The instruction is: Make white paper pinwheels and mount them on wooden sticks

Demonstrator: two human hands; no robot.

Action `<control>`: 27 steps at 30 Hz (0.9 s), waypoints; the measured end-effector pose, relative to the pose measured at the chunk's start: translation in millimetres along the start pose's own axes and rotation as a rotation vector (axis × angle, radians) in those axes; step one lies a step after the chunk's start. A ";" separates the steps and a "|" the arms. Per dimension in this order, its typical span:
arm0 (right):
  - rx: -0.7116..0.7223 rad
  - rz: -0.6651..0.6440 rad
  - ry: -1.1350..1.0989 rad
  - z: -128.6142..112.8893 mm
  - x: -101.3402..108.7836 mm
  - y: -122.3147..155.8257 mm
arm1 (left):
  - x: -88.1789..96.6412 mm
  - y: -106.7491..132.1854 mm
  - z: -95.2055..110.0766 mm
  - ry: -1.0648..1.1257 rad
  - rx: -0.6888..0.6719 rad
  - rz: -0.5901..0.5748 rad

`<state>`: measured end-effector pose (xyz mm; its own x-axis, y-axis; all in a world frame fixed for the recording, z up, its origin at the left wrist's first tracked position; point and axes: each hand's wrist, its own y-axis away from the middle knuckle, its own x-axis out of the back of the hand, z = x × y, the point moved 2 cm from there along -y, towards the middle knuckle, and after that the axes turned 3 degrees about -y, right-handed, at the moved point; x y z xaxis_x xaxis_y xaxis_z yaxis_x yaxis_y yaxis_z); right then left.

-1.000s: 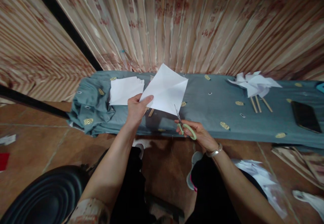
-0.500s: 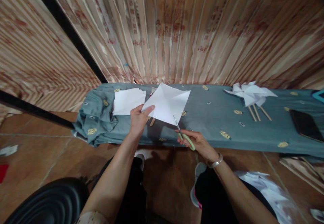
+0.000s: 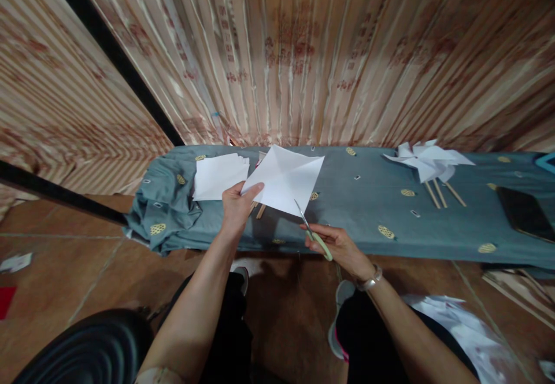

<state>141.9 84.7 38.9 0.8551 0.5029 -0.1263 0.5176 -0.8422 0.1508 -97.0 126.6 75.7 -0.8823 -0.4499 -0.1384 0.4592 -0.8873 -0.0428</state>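
Holding a square sheet of white paper (image 3: 286, 178) above the middle of the table (image 3: 342, 199), my left hand (image 3: 237, 207) is grasping it by its left corner, thumb pressing on the upper face. The sheet is displaying faint crease lines. My right hand (image 3: 336, 242) is gripping a pair of scissors (image 3: 321, 245) by the pale green handles. Its blades are pointing away from me and meeting the sheet at its nearest corner; a blade is showing over the upper face, and I cannot tell whether the other is passing beneath.

Partly under the held sheet, several wooden sticks (image 3: 261, 211) are resting on the table. A stack of white paper (image 3: 220, 178) is lying just left of them. Well to the right, white paper pinwheels (image 3: 427, 161) are lying grouped together, their sticks pointing toward me. Beyond these, a flat black device (image 3: 525, 213) is lying near the right end. A patterned curtain (image 3: 277, 83) is hanging behind the table. On the floor (image 3: 286, 314), a black round stool (image 3: 87, 349) is standing at lower left, and a heap of white paper pieces (image 3: 466, 326) is lying at lower right.
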 end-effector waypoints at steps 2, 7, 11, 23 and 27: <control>-0.013 0.007 -0.007 1.0 0.0 -0.1 | -0.1 -0.1 -0.3 -0.002 -0.006 0.001; -0.029 0.035 -0.043 3.2 -0.1 -0.3 | 0.0 -0.7 -0.9 0.018 -0.011 -0.007; -0.022 0.041 -0.070 3.5 -1.6 -0.8 | -0.8 -0.1 1.1 0.029 0.007 0.009; -0.042 0.071 -0.160 6.0 -3.8 -1.8 | -1.6 0.7 2.7 0.026 0.024 0.013; -0.051 0.085 -0.154 4.6 -4.7 -1.2 | -1.5 0.4 1.8 0.032 0.011 0.004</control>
<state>137.0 82.5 34.8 0.8829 0.3916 -0.2590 0.4481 -0.8675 0.2161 -95.7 126.7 77.7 -0.8765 -0.4505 -0.1698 0.4617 -0.8864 -0.0317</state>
